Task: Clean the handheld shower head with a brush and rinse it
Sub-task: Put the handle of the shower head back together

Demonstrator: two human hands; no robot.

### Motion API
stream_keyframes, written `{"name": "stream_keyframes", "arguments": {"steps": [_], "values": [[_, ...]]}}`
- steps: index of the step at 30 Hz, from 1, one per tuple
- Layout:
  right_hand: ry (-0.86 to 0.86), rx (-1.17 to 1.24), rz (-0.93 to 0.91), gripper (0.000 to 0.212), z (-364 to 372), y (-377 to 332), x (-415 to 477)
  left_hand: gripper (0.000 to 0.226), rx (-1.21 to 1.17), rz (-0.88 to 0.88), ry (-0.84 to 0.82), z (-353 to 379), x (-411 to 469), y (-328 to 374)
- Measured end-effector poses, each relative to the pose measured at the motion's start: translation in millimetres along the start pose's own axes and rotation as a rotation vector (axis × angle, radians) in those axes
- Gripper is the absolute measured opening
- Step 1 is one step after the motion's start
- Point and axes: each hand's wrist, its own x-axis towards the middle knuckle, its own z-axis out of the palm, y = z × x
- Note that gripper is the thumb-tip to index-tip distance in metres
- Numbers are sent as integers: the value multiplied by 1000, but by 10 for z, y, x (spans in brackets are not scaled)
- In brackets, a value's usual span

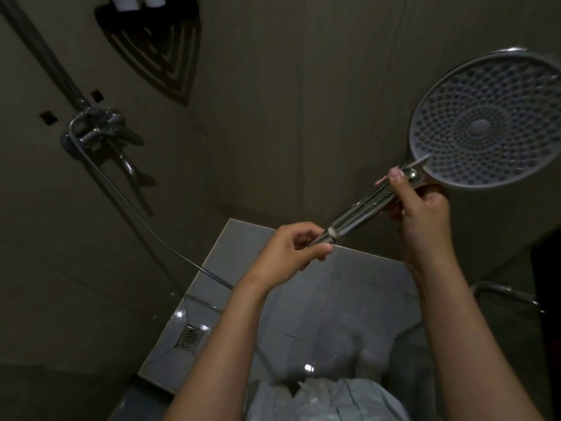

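Dim stall: hands (422,220) grip shower head (485,123).

Of 2 raised hands, the left hand (291,247) pinches low; the right hand (422,214) grips higher, thumb extended.

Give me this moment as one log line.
shower head: raised, nozzle face toward camera | right hand: grips handle near head | left hand: pinches handle's hose end | spray: none visible
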Motion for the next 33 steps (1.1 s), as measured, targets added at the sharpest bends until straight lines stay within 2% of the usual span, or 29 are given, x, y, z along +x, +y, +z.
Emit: {"name": "stream_keyframes", "arguments": {"steps": [6,15,20,25,28,31,33], "values": [[-14,7,-12,18,-8,30,12,7,32,1,44,10,-18,17],[99,-53,-23,27,2,3,-42,24,56,49,210,109,-31,24],[221,-208,-82,26,4,-20,-72,22,291,123,314,207,-39,39],[246,-280,-114,26,66,-83,-109,19,444,185,416,257,-59,36],[274,-267,-97,24,77,-66,-112,18,411,188,359,218,-67,60],[306,-239,-82,20,50,-43,-115,11,195,119,230,156,-54,98],[312,-233,-67,19,30,-42,-110,15,70,101,168,121,-53,110]]}}
